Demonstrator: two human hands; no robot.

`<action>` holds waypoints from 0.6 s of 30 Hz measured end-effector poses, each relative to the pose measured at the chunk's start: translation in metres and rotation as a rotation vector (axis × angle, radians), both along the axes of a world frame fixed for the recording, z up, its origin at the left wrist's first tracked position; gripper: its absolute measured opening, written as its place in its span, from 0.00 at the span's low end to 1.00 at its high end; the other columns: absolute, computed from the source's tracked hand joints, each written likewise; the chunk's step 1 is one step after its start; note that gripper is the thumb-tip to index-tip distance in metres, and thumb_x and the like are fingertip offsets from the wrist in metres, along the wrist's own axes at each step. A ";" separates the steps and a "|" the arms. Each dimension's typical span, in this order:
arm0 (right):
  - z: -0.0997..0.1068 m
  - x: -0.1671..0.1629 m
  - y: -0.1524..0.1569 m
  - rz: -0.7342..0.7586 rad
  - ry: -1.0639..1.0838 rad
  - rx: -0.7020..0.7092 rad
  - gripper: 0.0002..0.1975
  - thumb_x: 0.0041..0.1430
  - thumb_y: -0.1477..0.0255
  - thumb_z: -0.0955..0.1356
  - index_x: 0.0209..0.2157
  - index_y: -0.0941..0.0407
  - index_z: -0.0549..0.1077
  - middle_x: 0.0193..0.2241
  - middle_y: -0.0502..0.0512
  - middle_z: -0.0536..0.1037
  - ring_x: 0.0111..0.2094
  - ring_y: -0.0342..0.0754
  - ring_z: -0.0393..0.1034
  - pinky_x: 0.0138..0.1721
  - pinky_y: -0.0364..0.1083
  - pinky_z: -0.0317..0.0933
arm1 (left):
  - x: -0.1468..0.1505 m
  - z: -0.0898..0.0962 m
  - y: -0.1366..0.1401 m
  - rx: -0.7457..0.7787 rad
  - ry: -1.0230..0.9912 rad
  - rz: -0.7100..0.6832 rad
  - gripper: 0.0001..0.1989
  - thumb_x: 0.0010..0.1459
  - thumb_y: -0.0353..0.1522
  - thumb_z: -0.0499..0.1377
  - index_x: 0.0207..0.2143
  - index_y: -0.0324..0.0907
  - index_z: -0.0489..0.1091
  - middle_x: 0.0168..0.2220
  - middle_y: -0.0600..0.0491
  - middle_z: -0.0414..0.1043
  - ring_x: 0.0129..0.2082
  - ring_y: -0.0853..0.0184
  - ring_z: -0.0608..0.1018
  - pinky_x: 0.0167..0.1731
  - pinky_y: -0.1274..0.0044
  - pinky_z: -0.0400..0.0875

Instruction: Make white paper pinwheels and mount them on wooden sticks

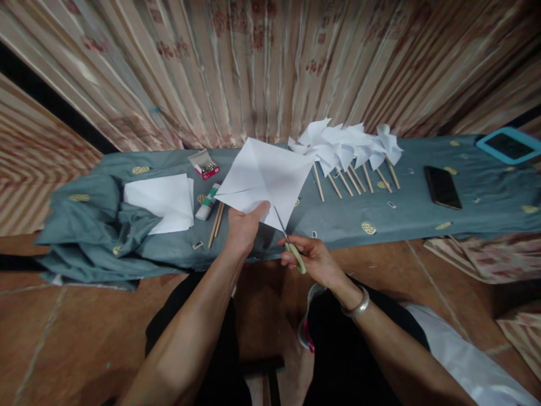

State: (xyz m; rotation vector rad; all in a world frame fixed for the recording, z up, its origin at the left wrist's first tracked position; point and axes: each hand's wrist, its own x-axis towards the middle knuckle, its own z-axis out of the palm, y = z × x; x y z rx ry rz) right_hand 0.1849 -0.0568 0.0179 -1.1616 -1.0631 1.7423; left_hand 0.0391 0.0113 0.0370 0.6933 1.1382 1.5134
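My left hand (247, 225) pinches the near edge of a square white sheet of paper (270, 169), thumb on top. The sheet is turned cornerwise, with crease lines and a slit running in from its left corner. Green-handled scissors (295, 255) are in my right hand (310, 256), fingers around the handles. Their blades lie at the sheet's near corner, pointing inward along the paper. Behind and to the right, several white paper pinwheels (355, 144) on wooden sticks lie in an overlapping row.
On the grey-green cloth (406, 217) left of the sheet are stacked white papers (163, 200), a glue stick (208, 202), wooden sticks (217, 224) and a small red box (204, 164) of metal bits. Rightward lie a dark phone (442, 187) and a blue-framed tablet (509, 145). A curtain (253, 73) hangs behind.
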 end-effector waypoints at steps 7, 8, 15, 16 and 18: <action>-0.002 0.001 0.000 0.016 -0.020 0.017 0.20 0.41 0.59 0.77 0.34 0.56 0.76 0.21 0.46 0.75 0.20 0.38 0.66 0.21 0.38 0.62 | 0.001 -0.002 0.000 0.006 -0.014 -0.010 0.17 0.32 0.33 0.72 0.28 0.39 0.75 0.30 0.51 0.78 0.32 0.64 0.78 0.39 0.71 0.72; -0.002 0.001 0.000 0.019 -0.023 0.022 0.20 0.41 0.59 0.77 0.35 0.56 0.76 0.21 0.46 0.75 0.20 0.38 0.66 0.22 0.39 0.62 | 0.001 -0.003 0.000 0.014 -0.016 -0.012 0.16 0.32 0.32 0.72 0.28 0.39 0.75 0.30 0.51 0.78 0.31 0.64 0.78 0.39 0.71 0.72; 0.002 0.001 0.001 0.017 -0.037 0.015 0.21 0.41 0.59 0.77 0.35 0.56 0.75 0.20 0.45 0.75 0.19 0.37 0.65 0.22 0.39 0.61 | 0.003 -0.004 -0.002 0.023 -0.022 -0.024 0.14 0.35 0.31 0.71 0.29 0.39 0.76 0.31 0.51 0.79 0.33 0.65 0.79 0.40 0.72 0.72; 0.002 0.001 0.001 0.020 -0.040 0.017 0.21 0.41 0.59 0.77 0.35 0.56 0.75 0.20 0.45 0.74 0.19 0.37 0.65 0.22 0.39 0.61 | 0.003 -0.004 -0.002 0.028 -0.024 -0.023 0.14 0.35 0.31 0.71 0.29 0.39 0.76 0.32 0.51 0.79 0.33 0.65 0.79 0.40 0.72 0.72; 0.002 0.001 0.001 0.023 -0.043 0.020 0.21 0.42 0.59 0.77 0.35 0.56 0.75 0.20 0.45 0.74 0.19 0.38 0.66 0.21 0.39 0.61 | 0.003 -0.003 -0.002 0.032 -0.022 -0.022 0.15 0.35 0.31 0.71 0.29 0.39 0.76 0.32 0.50 0.79 0.34 0.64 0.79 0.41 0.72 0.72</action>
